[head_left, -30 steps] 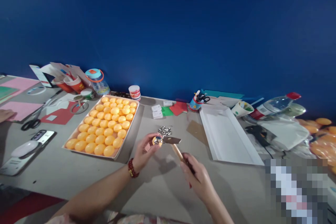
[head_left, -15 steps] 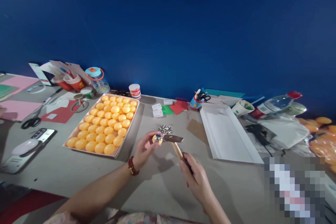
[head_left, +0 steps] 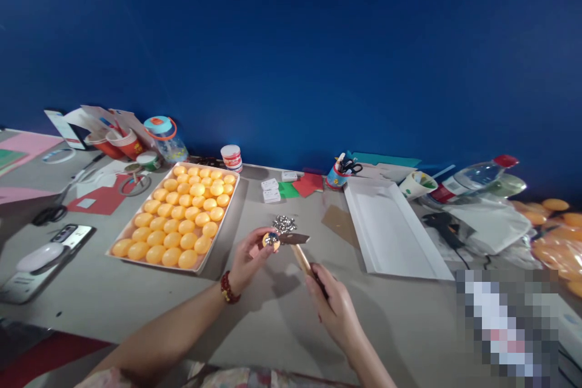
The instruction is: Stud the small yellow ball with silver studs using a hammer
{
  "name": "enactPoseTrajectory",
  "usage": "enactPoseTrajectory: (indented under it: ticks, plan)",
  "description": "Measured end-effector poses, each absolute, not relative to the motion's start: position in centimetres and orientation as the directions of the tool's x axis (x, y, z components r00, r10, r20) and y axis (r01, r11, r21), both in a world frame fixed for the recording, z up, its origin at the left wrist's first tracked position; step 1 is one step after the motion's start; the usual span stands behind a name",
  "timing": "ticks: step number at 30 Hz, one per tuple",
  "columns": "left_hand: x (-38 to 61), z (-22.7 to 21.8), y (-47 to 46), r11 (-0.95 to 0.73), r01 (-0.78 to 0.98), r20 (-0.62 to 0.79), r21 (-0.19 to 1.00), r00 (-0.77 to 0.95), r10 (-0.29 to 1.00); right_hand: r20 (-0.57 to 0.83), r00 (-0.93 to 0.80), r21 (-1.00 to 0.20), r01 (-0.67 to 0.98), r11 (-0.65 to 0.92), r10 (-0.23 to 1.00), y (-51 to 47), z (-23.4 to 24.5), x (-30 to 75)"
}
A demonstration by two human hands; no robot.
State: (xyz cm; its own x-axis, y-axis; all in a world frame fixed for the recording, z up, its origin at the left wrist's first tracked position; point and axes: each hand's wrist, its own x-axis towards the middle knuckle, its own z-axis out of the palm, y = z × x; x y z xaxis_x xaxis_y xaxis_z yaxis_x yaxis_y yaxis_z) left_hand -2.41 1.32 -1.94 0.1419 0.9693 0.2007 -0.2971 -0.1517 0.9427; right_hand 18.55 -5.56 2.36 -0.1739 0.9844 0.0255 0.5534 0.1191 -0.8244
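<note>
My left hand (head_left: 250, 256) has its fingers closed around an orange ping-pong ball (head_left: 271, 245) with shiny metal pieces on its upper side. In my right hand (head_left: 331, 303) is a hammer (head_left: 302, 259), gripped by its wooden handle. The dark hammer head reaches the ball's right edge; whether they touch I cannot tell. Just behind the ball lies a pile of small shiny metal pieces (head_left: 284, 223), too small to name surely. To the left, a shallow box (head_left: 205, 254) holds rows of orange balls (head_left: 186, 226).
A white tray lid (head_left: 391, 230) lies to the right, near a glue gun (head_left: 443, 227) and a plastic bottle (head_left: 473, 180). Small white boxes (head_left: 271, 195), red paper (head_left: 309, 185) and a pen cup (head_left: 336, 179) stand toward the blue wall. A phone (head_left: 50, 260) lies far left.
The hammer head has moved slightly left, closer against the ball, and my right hand has shifted left with it. My left hand keeps its hold. The whole view has shifted a little.
</note>
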Motion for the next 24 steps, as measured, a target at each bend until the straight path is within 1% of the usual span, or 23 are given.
enactPoseTrajectory:
  ticks: [6, 8, 12, 14, 18, 24]
  plan:
    - [-2.34, -2.14, 1.4, -0.147, -0.298, 0.195, 0.943, 0.138, 0.971, 0.11, -0.214, -0.777, 0.591, 0.218, 0.971, -5.5, 2.59, 18.42]
    - [-2.34, -2.33, 1.41, -0.145, -0.297, 0.191, 0.944, 0.133, 0.972, 0.115, -0.198, -0.776, 0.594, 0.212, 0.973, -5.52, 2.64, 18.36]
    - [-2.39, -2.5, 1.36, -0.143, -0.277, 0.186, 0.95, 0.134, 0.973, 0.079, -0.176, -0.795, 0.583, 0.169, 0.981, -5.58, 2.68, 18.22]
    - [-2.42, -2.41, 1.35, -0.142, -0.282, 0.186, 0.949, 0.137, 0.973, 0.069, -0.184, -0.8, 0.577, 0.165, 0.98, -5.61, 2.62, 18.16]
    - [-2.4, -2.14, 1.36, -0.141, -0.302, 0.19, 0.943, 0.139, 0.972, 0.073, -0.138, -0.819, 0.557, 0.138, 0.988, -5.71, 2.45, 18.1]
    - [-2.33, -2.21, 1.35, -0.125, -0.3, 0.172, 0.946, 0.137, 0.975, 0.127, -0.193, -0.771, 0.598, 0.219, 0.973, -5.49, 2.72, 18.01]
